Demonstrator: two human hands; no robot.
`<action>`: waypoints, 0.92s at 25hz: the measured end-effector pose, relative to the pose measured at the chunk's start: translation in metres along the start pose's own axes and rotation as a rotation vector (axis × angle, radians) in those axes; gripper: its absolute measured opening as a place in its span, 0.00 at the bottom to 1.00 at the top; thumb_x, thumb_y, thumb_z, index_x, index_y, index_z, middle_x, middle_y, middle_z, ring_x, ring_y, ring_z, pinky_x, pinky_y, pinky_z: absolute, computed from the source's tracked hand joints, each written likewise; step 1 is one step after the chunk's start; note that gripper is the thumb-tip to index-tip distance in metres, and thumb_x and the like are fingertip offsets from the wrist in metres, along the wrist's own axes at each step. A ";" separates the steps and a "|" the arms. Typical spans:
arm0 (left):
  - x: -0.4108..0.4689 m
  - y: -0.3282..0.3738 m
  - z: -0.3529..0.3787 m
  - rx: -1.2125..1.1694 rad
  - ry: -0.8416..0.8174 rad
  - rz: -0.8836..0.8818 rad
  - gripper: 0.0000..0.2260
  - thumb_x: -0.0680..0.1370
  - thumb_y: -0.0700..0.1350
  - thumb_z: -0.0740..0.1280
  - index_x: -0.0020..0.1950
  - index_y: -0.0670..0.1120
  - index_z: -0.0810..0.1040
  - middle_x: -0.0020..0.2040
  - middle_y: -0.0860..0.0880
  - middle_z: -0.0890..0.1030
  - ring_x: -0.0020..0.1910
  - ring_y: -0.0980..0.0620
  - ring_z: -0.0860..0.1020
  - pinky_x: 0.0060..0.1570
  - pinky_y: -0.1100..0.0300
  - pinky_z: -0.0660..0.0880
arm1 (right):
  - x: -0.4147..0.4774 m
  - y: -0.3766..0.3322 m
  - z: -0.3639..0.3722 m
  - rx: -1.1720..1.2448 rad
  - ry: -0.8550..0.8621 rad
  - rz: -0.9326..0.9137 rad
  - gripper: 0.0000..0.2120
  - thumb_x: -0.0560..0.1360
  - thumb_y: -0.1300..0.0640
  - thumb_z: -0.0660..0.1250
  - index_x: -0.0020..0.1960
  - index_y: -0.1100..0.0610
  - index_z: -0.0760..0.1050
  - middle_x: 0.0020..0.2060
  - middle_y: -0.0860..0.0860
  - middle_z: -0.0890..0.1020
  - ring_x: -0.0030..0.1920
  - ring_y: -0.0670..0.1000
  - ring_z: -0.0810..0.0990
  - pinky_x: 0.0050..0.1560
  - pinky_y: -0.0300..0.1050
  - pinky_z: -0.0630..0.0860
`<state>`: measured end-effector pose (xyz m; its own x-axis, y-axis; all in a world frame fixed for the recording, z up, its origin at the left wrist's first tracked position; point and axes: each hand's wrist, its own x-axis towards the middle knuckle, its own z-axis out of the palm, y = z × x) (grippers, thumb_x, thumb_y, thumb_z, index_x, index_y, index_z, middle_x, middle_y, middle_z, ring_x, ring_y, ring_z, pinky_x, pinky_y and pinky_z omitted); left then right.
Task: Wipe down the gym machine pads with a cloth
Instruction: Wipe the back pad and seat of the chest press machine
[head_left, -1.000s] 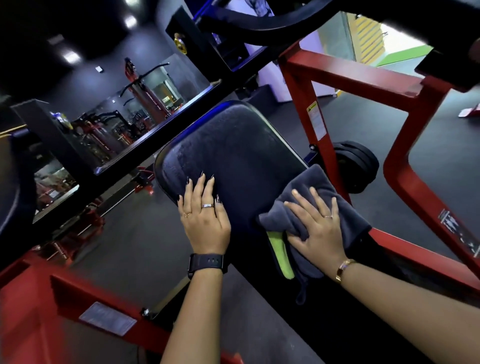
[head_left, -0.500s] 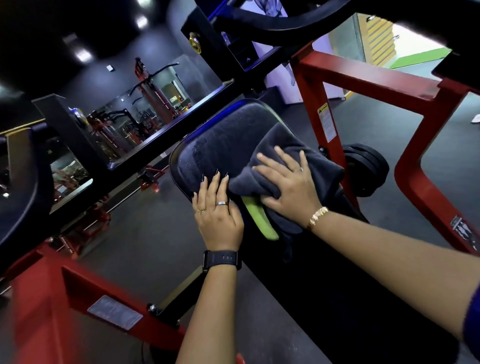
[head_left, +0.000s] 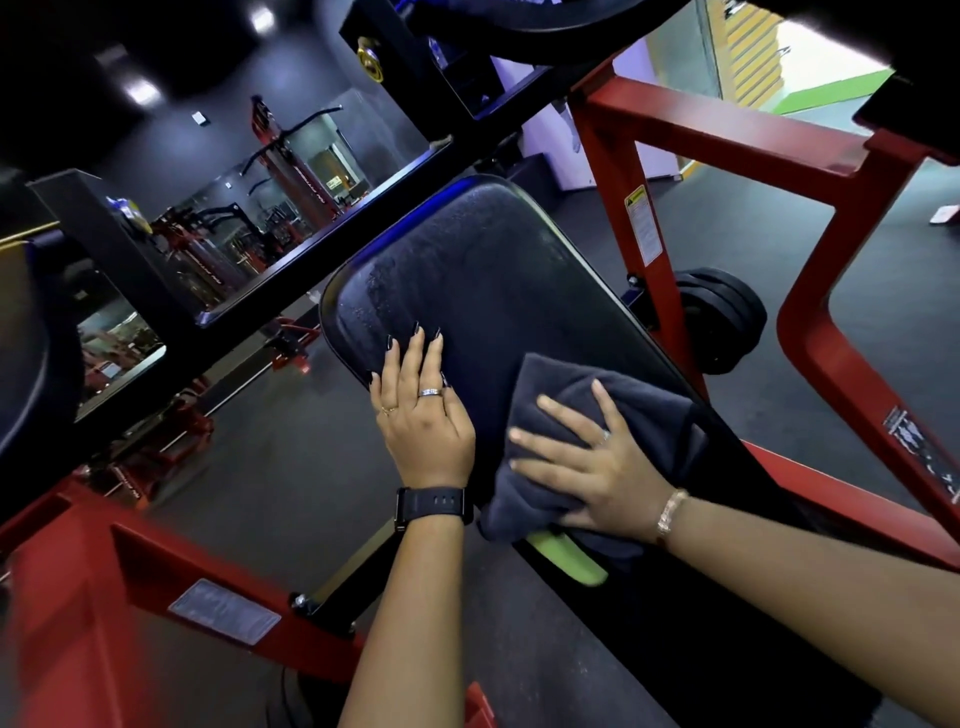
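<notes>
A long black padded bench pad (head_left: 483, 270) runs from the upper middle down to the lower right; its far end shows damp streaks. My left hand (head_left: 423, 415) lies flat on the pad's left edge, fingers spread, holding nothing. My right hand (head_left: 597, 467) presses flat with spread fingers on a dark grey cloth (head_left: 639, 405) with a lime-green edge (head_left: 569, 558). The cloth lies bunched on the middle of the pad, just right of my left hand.
The machine's red steel frame (head_left: 727, 130) crosses above and to the right of the pad, with another red beam (head_left: 156, 571) at lower left. Black weight plates (head_left: 722, 317) hang right of the pad. A black bar (head_left: 311, 244) and mirrors stand to the left. Dark rubber floor surrounds everything.
My right hand has dragged the cloth from the pad's upper part back down toward me. My left hand has stayed on the pad's left edge.
</notes>
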<state>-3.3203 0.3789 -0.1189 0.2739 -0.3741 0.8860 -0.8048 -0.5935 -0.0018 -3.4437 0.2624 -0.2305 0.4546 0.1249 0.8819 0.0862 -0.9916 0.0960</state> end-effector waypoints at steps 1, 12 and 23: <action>0.000 0.000 0.000 0.002 0.004 0.004 0.22 0.73 0.38 0.58 0.67 0.46 0.73 0.68 0.48 0.72 0.71 0.49 0.61 0.73 0.57 0.48 | 0.010 -0.004 0.001 0.020 0.013 0.058 0.24 0.67 0.45 0.71 0.62 0.49 0.76 0.67 0.47 0.73 0.71 0.60 0.66 0.61 0.76 0.58; -0.019 0.004 0.000 -0.062 -0.010 -0.025 0.22 0.72 0.35 0.58 0.67 0.42 0.72 0.69 0.45 0.72 0.72 0.47 0.61 0.73 0.55 0.50 | 0.023 0.042 -0.001 -0.036 0.008 0.205 0.30 0.64 0.45 0.66 0.66 0.47 0.68 0.69 0.49 0.70 0.71 0.58 0.65 0.64 0.74 0.56; -0.116 0.049 0.005 -0.139 -0.132 -0.173 0.22 0.76 0.40 0.56 0.70 0.43 0.67 0.73 0.48 0.65 0.76 0.51 0.53 0.75 0.54 0.47 | -0.098 0.010 -0.002 0.066 0.062 0.577 0.27 0.68 0.49 0.64 0.67 0.50 0.68 0.68 0.54 0.71 0.73 0.58 0.61 0.71 0.66 0.50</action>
<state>-3.3886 0.3892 -0.2241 0.4733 -0.3709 0.7990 -0.8020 -0.5566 0.2167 -3.4890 0.2399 -0.3155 0.3914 -0.4390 0.8088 -0.1040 -0.8944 -0.4351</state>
